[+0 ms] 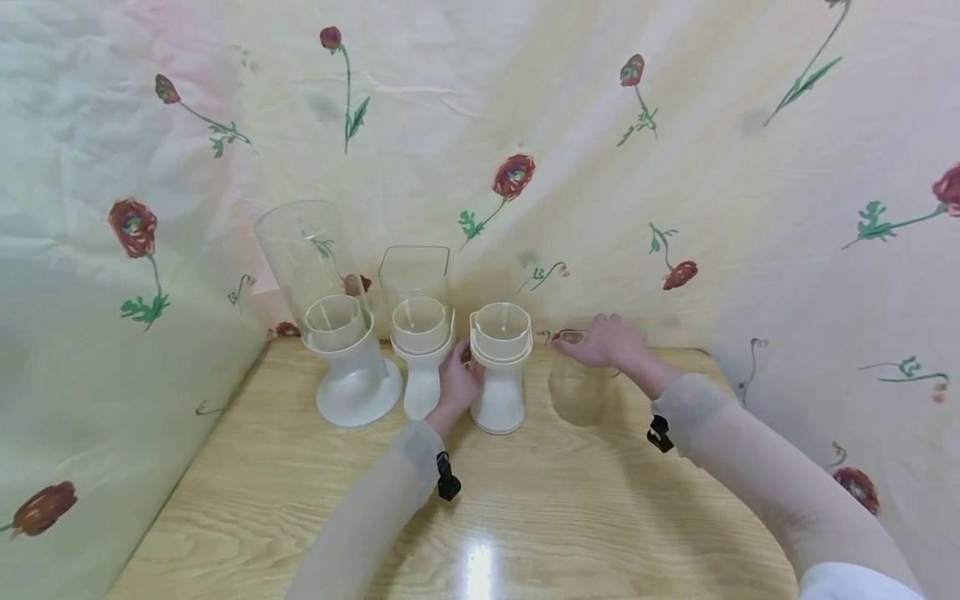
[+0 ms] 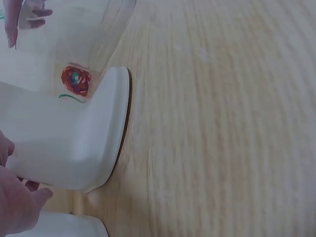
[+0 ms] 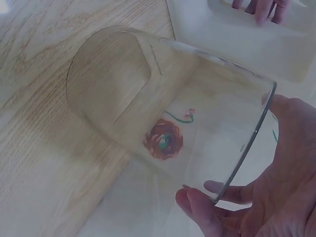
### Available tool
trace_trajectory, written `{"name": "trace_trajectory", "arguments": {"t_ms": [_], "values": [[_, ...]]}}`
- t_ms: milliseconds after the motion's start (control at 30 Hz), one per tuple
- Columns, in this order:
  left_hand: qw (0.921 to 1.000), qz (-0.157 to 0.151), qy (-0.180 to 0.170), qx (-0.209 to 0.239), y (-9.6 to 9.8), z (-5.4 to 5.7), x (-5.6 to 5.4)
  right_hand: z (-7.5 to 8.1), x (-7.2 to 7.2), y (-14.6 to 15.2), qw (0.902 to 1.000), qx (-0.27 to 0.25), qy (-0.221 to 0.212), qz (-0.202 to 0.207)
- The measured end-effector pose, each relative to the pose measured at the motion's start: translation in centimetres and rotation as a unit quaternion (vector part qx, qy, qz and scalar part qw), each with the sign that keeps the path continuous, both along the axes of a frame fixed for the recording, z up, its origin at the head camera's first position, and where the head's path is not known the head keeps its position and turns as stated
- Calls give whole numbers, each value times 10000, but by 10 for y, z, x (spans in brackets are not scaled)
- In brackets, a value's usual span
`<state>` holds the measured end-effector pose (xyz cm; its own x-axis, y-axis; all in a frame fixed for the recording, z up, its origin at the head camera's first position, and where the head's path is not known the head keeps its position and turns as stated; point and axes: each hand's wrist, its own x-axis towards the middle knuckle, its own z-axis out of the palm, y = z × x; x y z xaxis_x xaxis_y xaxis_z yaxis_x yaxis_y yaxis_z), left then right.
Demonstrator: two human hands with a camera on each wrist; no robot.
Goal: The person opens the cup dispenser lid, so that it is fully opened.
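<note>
My left hand (image 1: 459,379) is at the left side of a white stand (image 1: 498,396) with a round collar on top. Its thumb and fingers curl round the stand's narrow body; the left wrist view catches the stand's flared foot (image 2: 106,133) on the wood. To the right, my right hand (image 1: 611,342) grips the rim of a clear see-through container (image 1: 581,396). In the right wrist view, the thumb and fingers (image 3: 197,210) pinch the container's straight rim edge, while its rounded end (image 3: 94,74) is over the tabletop.
Left of my left hand is another white stand (image 1: 423,383) with a squared clear container (image 1: 415,271) behind its collar. Farther left, a wider white stand (image 1: 360,387) has a tall clear cylinder (image 1: 307,250) leaning at it. Flowered cloth (image 1: 450,125) borders the wooden table (image 1: 525,500).
</note>
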<state>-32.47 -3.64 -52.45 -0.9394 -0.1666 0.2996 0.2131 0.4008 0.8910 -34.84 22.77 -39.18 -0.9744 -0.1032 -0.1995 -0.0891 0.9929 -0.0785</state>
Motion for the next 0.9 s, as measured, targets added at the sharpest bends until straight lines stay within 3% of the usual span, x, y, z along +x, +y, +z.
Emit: {"name": "trace_trajectory", "arguments": {"t_ms": [133, 233, 367, 467, 700, 900], "values": [[9996, -234, -101, 105, -7, 1, 11, 14, -2, -2, 9999, -50, 122, -109], [9991, -295, -157, 251, -18, -1, 28, 33, -6, -5, 9981, -277, 549, -87], [9993, -119, -71, 353, -38, -7, 51, 66, -9, -21, 9896, -810, 1162, 242], [9991, 173, 52, 379, -57, -11, 61, 88, -9, -41, 9794, -1326, 1397, 613], [9943, 887, 21, 598, -96, -18, 61, 112, 3, -105, 9543, -2147, 1444, 1495], [9930, 965, 102, 672, -111, -11, 53, 113, 12, -148, 9447, -2403, 1322, 1800]]}}
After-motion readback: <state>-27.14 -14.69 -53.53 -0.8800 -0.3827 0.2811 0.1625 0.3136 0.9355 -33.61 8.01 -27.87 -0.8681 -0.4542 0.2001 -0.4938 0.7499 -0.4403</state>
